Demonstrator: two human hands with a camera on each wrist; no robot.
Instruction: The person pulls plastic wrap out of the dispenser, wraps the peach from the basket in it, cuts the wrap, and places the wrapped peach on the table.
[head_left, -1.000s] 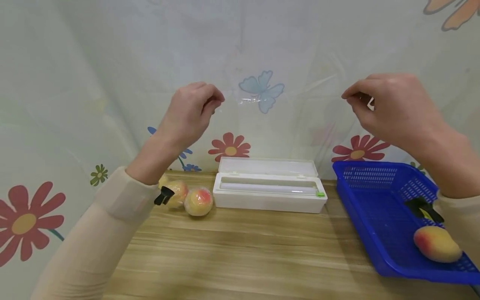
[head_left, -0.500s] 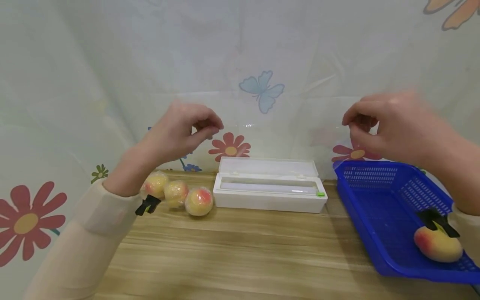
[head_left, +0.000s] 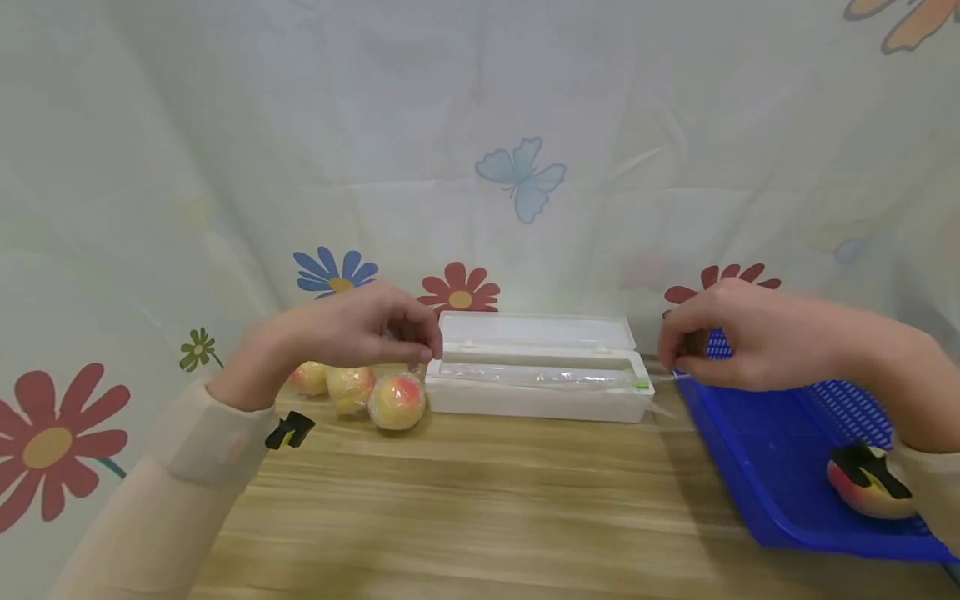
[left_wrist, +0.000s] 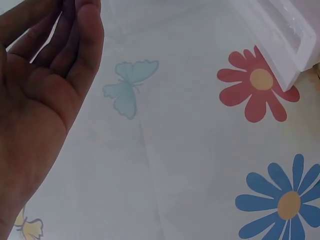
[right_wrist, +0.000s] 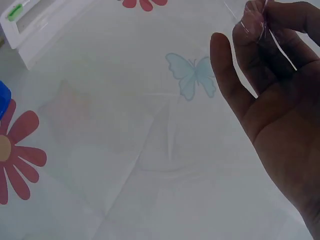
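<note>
A sheet of clear cling film (head_left: 663, 408) stretches between my two hands, low in front of the cling film box (head_left: 540, 403). My left hand (head_left: 360, 325) pinches its left edge by the box's left end. The right hand (head_left: 757, 337) pinches the other edge near the blue basket. In the right wrist view, crinkled cling film (right_wrist: 254, 22) shows between thumb and fingers. Fingertips of the left hand (left_wrist: 45, 90) are cut off at the top of the left wrist view. The white box lies with its lid (head_left: 536, 331) raised, a roll inside and a green slider (head_left: 642, 384) at its right end.
Three film-wrapped peaches sit left of the box, the nearest peach (head_left: 397, 402) in front. In the blue basket (head_left: 757, 508) at the right lies another peach (head_left: 873, 497), partly covered by a black clip. A flowered curtain (head_left: 525, 83) hangs behind the wooden table (head_left: 480, 500).
Both hands have come down from in front of the curtain to the box's level, bringing the cling film with them. Box, basket and peaches have stayed put.
</note>
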